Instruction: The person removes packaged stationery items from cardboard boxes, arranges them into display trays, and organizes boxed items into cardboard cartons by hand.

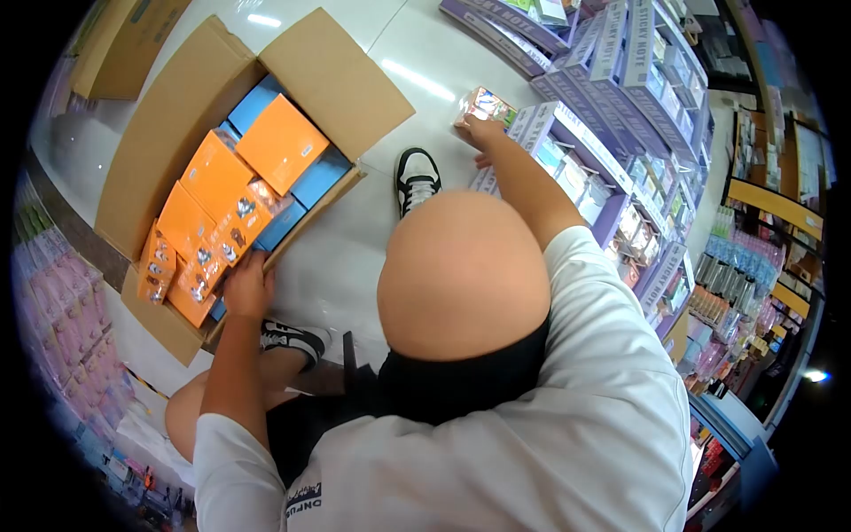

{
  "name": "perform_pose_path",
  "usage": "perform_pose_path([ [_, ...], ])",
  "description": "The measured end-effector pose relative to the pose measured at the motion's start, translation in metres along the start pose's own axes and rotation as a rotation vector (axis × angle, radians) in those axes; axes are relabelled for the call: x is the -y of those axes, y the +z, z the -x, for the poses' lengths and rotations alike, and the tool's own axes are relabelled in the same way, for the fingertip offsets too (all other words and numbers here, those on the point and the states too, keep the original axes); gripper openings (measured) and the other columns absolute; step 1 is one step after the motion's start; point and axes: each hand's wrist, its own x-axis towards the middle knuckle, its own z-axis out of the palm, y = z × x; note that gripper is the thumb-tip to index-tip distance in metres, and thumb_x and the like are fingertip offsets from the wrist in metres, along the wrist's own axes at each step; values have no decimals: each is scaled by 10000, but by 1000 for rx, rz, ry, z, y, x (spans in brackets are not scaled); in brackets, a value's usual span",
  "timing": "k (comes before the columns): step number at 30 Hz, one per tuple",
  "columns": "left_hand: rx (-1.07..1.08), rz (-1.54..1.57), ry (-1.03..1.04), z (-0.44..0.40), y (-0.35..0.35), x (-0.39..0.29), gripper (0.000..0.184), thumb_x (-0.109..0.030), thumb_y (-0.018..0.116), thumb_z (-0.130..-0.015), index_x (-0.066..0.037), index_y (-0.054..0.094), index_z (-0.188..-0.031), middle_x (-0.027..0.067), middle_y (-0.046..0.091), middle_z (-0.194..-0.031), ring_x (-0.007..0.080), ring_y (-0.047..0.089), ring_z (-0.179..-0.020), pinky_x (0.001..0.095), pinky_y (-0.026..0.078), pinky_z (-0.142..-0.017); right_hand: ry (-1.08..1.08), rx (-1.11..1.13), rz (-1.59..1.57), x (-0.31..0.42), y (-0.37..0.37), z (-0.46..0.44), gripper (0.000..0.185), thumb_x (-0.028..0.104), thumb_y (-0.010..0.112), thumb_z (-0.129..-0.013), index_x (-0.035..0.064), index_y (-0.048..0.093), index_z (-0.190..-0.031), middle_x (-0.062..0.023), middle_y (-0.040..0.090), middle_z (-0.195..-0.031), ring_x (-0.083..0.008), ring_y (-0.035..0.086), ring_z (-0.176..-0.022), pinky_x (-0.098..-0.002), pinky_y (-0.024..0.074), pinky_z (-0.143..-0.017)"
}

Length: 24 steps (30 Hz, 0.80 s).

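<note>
My right hand [482, 135] grips a small clear-wrapped pack [496, 107] with a colourful printed face, above the floor beside a purple display box marked "STICKY NOTE" [557, 133]. At the near edge of an open cardboard carton [310, 75], my left hand [248, 288] rests against the orange packs; its fingertips are partly hidden, so I cannot tell whether it grips one. Inside the carton lie several orange boxes [282, 144] and blue boxes [317, 180]. Some orange packs [202, 257] bear small cartoon figures under shiny wrap.
Stacked purple display boxes [612, 66] line the right side. Further right stand shelves of stationery [727, 275]. Pink packaged goods [66, 310] fill the left edge, and another brown carton [124, 49] stands at upper left. My shoe [416, 177] is on the pale tiled floor.
</note>
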Motion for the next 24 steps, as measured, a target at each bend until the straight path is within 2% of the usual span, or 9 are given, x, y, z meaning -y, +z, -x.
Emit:
perform_pose_path([
  [3, -10, -6, 35, 0, 4, 8, 218, -201, 717, -901, -148, 664, -1106, 112, 698, -1082, 367, 685, -971, 488, 558, -814, -160, -198, 53, -15, 22, -76, 1374, 537, 794, -829, -84, -170, -1587, -293, 199, -1681, -442, 334, -1511, -428, 300, -1244],
  [5, -27, -8, 59, -5, 3, 5, 218, -204, 716, -902, -157, 677, -1111, 105, 706, -1028, 357, 695, -932, 475, 566, -785, -379, -382, 226, -38, 44, -126, 1373, 526, 813, -818, -90, -137, -1595, -282, 182, -1690, -420, 298, -1535, -423, 263, -1261],
  [6, -18, -16, 58, -2, 1, 4, 218, -205, 718, -902, -158, 680, -1111, 103, 708, -1013, 357, 697, -921, 474, 567, -780, -364, -389, 287, -31, 41, -94, 1340, 519, 806, -831, -83, -107, -1605, -290, 180, -1689, -399, 275, -1551, -438, 264, -1257],
  [9, -25, -29, 62, -4, 5, 7, 208, -219, 728, -901, -166, 695, -1099, 97, 714, -964, 355, 703, -891, 474, 569, -768, -472, -227, 579, -12, 16, -56, 1152, 496, 736, -899, 157, -44, -1676, -305, 289, -1614, -460, 445, -1411, -480, 389, -1176],
  [12, -35, -24, 61, -1, 5, 4, 205, -224, 732, -898, -167, 701, -1092, 96, 716, -963, 356, 704, -896, 478, 568, -767, -484, -230, 648, 7, 22, -41, 1023, 487, 722, -913, 322, 65, -1680, -328, 327, -1550, -474, 502, -1337, -508, 465, -1100],
  [15, -45, -15, 61, -4, 2, 2, 205, -224, 729, -898, -164, 702, -1093, 95, 718, -967, 359, 702, -903, 483, 566, -770, -440, -233, 627, 7, 35, -16, 923, 480, 715, -923, 379, 170, -1661, -353, 318, -1531, -477, 499, -1335, -536, 492, -1061],
  [19, -65, -16, 101, -2, 1, 2, 225, -226, 722, -903, -160, 695, -1117, 94, 721, -993, 361, 702, -912, 492, 562, -775, -413, -242, 870, -12, 33, 1, 973, 526, 742, -895, 352, 176, -1668, -318, 329, -1554, -444, 513, -1335, -518, 490, -1057],
  [23, -40, -51, 90, -1, 3, 6, 245, -230, 720, -907, -161, 685, -1139, 94, 721, -1009, 360, 703, -917, 498, 560, -778, -368, -130, 1016, -3, 17, 12, 986, 549, 721, -887, 308, 178, -1674, -271, 492, -1484, -408, 473, -1399, -523, 489, -1048],
  [24, -27, -47, 76, 0, 3, 7, 244, -231, 720, -908, -162, 684, -1139, 95, 720, -1007, 361, 703, -916, 498, 560, -778, -340, -95, 996, 3, 12, 26, 846, 507, 683, -910, 251, 329, -1636, -246, 534, -1488, -398, 428, -1451, -543, 396, -1133],
])
